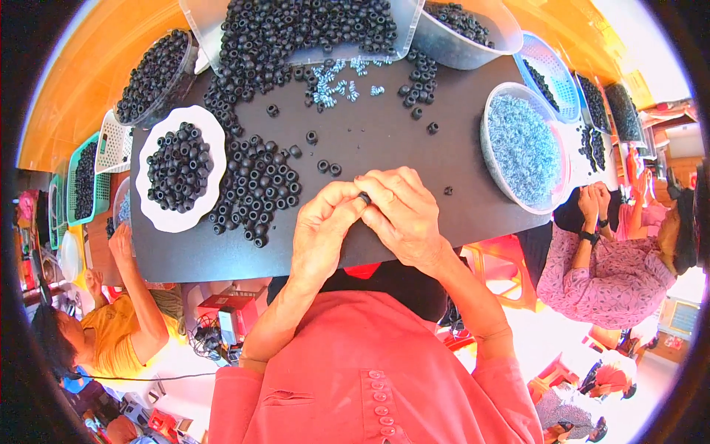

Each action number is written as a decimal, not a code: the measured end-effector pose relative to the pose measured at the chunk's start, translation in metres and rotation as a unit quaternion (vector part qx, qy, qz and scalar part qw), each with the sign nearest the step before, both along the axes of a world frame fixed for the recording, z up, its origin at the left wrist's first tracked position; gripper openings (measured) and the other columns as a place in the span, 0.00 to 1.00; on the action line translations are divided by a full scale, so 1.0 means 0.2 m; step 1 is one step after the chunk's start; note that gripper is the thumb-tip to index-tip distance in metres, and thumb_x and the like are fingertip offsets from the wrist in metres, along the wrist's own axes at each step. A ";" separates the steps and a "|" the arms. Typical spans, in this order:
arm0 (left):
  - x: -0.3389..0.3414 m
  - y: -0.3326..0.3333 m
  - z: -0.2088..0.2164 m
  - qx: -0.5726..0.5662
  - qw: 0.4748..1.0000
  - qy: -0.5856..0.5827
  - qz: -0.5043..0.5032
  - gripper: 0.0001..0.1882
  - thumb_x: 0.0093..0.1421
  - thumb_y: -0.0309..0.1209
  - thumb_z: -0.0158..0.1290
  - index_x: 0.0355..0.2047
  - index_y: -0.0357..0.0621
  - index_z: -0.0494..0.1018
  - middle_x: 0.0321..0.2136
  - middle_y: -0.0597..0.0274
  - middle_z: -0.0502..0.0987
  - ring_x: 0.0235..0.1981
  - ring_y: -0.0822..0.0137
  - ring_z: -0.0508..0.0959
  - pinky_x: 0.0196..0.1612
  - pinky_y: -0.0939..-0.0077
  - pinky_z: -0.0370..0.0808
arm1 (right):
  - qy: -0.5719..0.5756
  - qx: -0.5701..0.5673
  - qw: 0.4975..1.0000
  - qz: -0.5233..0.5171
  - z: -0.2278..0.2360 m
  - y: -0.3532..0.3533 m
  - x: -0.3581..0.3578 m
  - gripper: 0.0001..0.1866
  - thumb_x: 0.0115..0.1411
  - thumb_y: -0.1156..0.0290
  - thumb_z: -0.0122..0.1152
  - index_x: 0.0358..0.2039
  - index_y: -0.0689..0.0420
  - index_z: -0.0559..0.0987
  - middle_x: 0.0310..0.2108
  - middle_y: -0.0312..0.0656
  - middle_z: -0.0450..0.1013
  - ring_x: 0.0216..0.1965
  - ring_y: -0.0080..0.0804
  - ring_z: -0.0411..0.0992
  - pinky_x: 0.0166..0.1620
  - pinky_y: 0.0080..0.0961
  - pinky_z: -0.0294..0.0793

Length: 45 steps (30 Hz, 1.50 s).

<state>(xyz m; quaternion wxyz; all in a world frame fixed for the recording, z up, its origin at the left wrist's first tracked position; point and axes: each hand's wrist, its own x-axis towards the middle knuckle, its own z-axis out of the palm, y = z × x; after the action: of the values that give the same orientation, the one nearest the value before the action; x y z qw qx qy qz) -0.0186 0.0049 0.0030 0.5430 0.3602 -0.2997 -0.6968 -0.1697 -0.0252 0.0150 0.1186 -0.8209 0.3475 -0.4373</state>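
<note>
Above the table's near edge, my left hand (323, 228) and my right hand (408, 218) meet fingertip to fingertip. Pinched between them is a small black plastic piece (364, 197), mostly hidden by the fingers. To the left of my hands lies a loose pile of round black plastic pieces with holes (255, 185). A white scalloped plate (151, 209) beside it carries more of them. Farther back, small pale coil springs (323, 87) lie scattered. A round bowl on the right (488, 152) is full of what look like the same springs.
A clear bin (411, 29) of black pieces lies open toward me at the back, beside a translucent tub (506, 29). Blue (566, 96) and green (96, 203) baskets stand at the sides. One person in yellow (122, 333) sits left, another in patterned pink (599, 285) right.
</note>
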 end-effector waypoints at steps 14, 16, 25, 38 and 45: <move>-0.04 0.01 0.02 -0.095 0.985 -0.136 -0.039 0.06 0.65 0.24 0.46 0.40 0.37 0.70 0.36 0.61 0.78 0.40 0.71 0.77 0.48 0.75 0.72 | 0.155 -0.231 0.913 -0.299 0.41 -0.84 -0.47 0.08 0.55 0.69 0.63 0.34 0.56 0.79 0.31 0.42 0.76 0.32 0.34 0.76 0.37 0.27 0.73; -0.02 0.03 0.00 -0.083 0.986 -0.141 -0.039 0.06 0.66 0.24 0.46 0.40 0.37 0.70 0.36 0.61 0.78 0.40 0.71 0.77 0.48 0.75 0.72 | 0.047 -0.080 0.985 -0.146 0.36 -0.70 -0.23 0.08 0.53 0.71 0.63 0.34 0.57 0.79 0.32 0.43 0.76 0.33 0.38 0.76 0.38 0.30 0.74; -0.01 0.03 0.02 -0.073 0.988 -0.124 -0.050 0.05 0.65 0.25 0.46 0.39 0.38 0.69 0.34 0.63 0.77 0.38 0.76 0.74 0.43 0.79 0.70 | 0.126 0.030 0.991 0.029 0.03 -0.64 0.12 0.14 0.53 0.85 0.51 0.40 0.60 0.76 0.37 0.45 0.74 0.39 0.44 0.74 0.41 0.30 0.73; -0.01 0.02 0.03 -0.094 0.990 -0.106 -0.029 0.04 0.65 0.23 0.44 0.38 0.38 0.69 0.33 0.64 0.76 0.38 0.76 0.74 0.44 0.80 0.70 | -0.106 0.158 0.980 -0.061 0.07 -0.43 -0.03 0.11 0.55 0.83 0.54 0.37 0.57 0.78 0.28 0.37 0.73 0.24 0.20 0.68 0.28 0.17 0.67; 0.00 0.01 0.05 -0.108 0.985 -0.129 -0.037 0.05 0.64 0.23 0.44 0.38 0.36 0.70 0.35 0.62 0.76 0.39 0.74 0.75 0.47 0.78 0.71 | -0.053 0.201 0.974 -0.092 0.09 -0.20 -0.15 0.11 0.53 0.81 0.59 0.38 0.57 0.78 0.30 0.37 0.73 0.25 0.24 0.69 0.27 0.22 0.69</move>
<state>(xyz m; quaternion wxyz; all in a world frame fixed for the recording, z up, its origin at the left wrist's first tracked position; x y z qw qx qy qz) -0.0181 0.0079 0.0128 0.5096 0.3750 -0.4536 -0.6276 -0.1997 -0.0652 0.0330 0.2582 -0.7204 0.4958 -0.4105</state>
